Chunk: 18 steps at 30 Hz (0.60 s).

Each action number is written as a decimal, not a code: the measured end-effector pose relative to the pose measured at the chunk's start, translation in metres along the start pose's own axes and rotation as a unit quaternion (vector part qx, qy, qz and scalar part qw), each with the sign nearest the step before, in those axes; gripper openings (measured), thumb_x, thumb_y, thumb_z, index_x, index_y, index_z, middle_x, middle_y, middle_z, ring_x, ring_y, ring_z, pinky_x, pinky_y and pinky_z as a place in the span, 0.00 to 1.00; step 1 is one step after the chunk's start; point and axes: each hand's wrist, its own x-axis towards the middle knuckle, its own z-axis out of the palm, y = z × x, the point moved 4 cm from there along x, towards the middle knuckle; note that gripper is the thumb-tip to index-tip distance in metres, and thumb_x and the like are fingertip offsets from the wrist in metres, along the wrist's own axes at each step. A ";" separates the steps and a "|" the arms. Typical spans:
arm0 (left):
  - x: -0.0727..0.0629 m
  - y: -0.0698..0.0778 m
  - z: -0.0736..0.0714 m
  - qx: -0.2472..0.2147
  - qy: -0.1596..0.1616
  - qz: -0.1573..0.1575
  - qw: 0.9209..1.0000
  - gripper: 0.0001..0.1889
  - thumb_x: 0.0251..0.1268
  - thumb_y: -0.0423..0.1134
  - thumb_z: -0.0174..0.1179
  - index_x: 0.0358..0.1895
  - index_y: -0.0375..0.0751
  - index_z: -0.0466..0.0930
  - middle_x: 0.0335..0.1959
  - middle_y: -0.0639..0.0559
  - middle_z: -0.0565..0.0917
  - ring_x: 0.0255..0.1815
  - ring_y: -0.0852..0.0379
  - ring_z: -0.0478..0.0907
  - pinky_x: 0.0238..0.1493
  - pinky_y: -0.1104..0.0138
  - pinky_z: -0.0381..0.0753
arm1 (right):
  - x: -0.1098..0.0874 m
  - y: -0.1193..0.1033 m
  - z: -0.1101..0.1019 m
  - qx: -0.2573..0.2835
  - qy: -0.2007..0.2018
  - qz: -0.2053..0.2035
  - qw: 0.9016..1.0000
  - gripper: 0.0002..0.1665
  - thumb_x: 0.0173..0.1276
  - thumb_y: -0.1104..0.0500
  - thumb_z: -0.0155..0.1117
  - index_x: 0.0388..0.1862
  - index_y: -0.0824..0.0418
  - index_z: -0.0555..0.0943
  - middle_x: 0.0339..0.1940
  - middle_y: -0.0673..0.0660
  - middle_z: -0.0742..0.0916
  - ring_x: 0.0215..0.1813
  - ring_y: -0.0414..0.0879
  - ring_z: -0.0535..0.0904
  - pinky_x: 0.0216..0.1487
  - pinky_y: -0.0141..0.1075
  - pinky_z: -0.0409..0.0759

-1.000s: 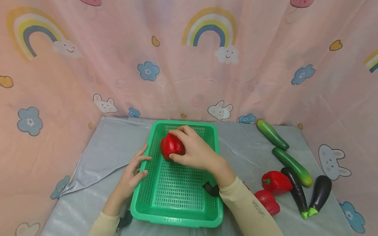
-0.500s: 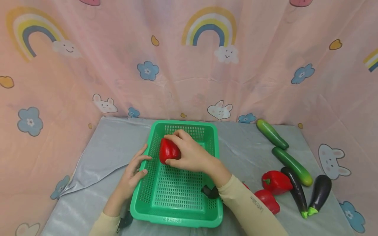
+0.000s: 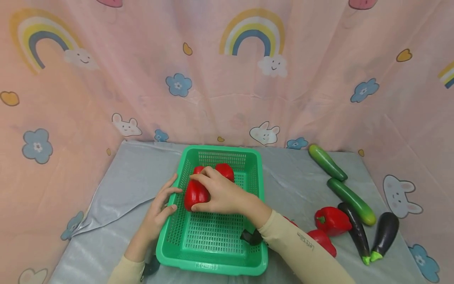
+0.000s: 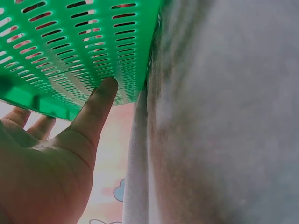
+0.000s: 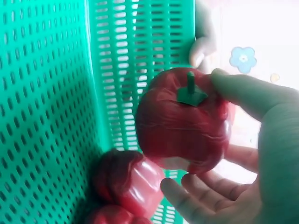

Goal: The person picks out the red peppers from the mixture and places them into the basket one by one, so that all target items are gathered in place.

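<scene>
My right hand (image 3: 225, 193) grips a red bell pepper (image 3: 196, 198) inside the green plastic basket (image 3: 213, 266), close to its left wall. In the right wrist view this pepper (image 5: 184, 126) shows a green stem, with the thumb on one side and fingers on the other. Behind it lie another red pepper (image 3: 225, 171) and one partly covered by the hand (image 3: 198, 169). My left hand (image 3: 159, 207) rests at the basket's left rim, fingers extended. In the left wrist view, one straight finger (image 4: 96, 112) touches the slotted outer wall.
On the grey cloth (image 3: 283, 177) to the right lie red peppers (image 3: 333, 221), one partly under the right sleeve (image 3: 301, 248). Near them are two dark eggplants (image 3: 384, 232) and two green cucumbers (image 3: 326, 161). A pink patterned curtain (image 3: 213, 110) hangs behind.
My right hand has moved the held pepper nearer and slightly left within the basket. Two peppers behind it have come into sight. The left hand stays at the rim.
</scene>
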 end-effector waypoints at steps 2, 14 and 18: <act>0.000 0.000 0.000 -0.002 0.001 0.003 1.000 0.22 0.73 0.23 0.50 0.66 0.40 0.78 0.90 0.45 0.55 0.87 0.38 0.52 0.73 0.69 0.66 | 0.001 0.002 0.003 -0.005 -0.008 0.003 1.000 0.49 0.68 0.39 0.79 0.81 0.55 0.73 0.67 0.53 0.78 0.66 0.46 0.76 0.54 0.40 0.87; 0.003 0.002 -0.001 -0.012 -0.001 0.013 1.000 0.21 0.73 0.24 0.50 0.66 0.35 0.77 0.90 0.42 0.55 0.88 0.38 0.51 0.74 0.72 0.62 | 0.006 0.010 0.016 -0.016 -0.043 0.015 0.999 0.52 0.64 0.33 0.80 0.81 0.54 0.74 0.65 0.52 0.78 0.61 0.44 0.79 0.52 0.40 0.87; 0.003 0.002 -0.002 -0.011 -0.002 0.015 1.000 0.21 0.73 0.23 0.49 0.66 0.34 0.77 0.89 0.42 0.55 0.88 0.38 0.51 0.75 0.72 0.61 | 0.007 0.013 0.020 -0.019 -0.058 0.028 0.998 0.54 0.64 0.31 0.80 0.82 0.53 0.74 0.63 0.51 0.78 0.60 0.43 0.78 0.52 0.39 0.87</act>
